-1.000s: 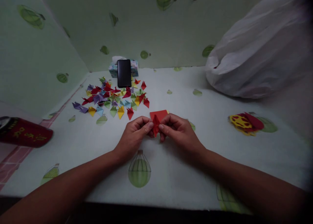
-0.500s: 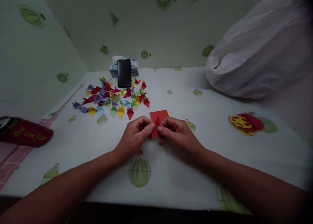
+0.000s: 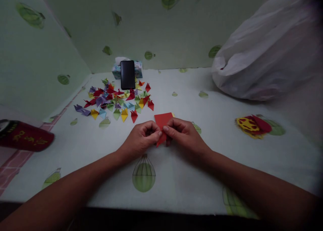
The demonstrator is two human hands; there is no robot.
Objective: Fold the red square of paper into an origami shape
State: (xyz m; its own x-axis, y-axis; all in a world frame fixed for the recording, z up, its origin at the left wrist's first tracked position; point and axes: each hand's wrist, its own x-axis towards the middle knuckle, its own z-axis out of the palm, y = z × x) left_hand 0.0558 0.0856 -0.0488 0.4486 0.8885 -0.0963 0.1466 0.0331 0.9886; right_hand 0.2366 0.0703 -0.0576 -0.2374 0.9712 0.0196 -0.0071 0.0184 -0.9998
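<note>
Between my two hands is a small piece of folded red paper (image 3: 160,141), its pointed end showing below the fingertips. My left hand (image 3: 142,136) pinches it from the left with thumb and forefinger. From the right, my right hand (image 3: 183,135) is closed on the same paper, thumb on top; its lower fingers are hidden. Just behind the hands lies a stack of square paper sheets (image 3: 163,118), orange-red on top with a yellow edge showing at the right. The fingers cover much of the folded piece.
Many small folded paper cranes (image 3: 116,99) in several colours lie at the back left. A phone (image 3: 128,74) leans on a tissue box (image 3: 138,69). A red can (image 3: 26,136) is at the left, a white plastic bag (image 3: 259,59) at back right, red and yellow cutouts (image 3: 252,126) at right.
My fingertips have come closer together over the folded red paper, and my right thumb has shifted slightly up. The paper's point now sits a little lower. The view has moved slightly.
</note>
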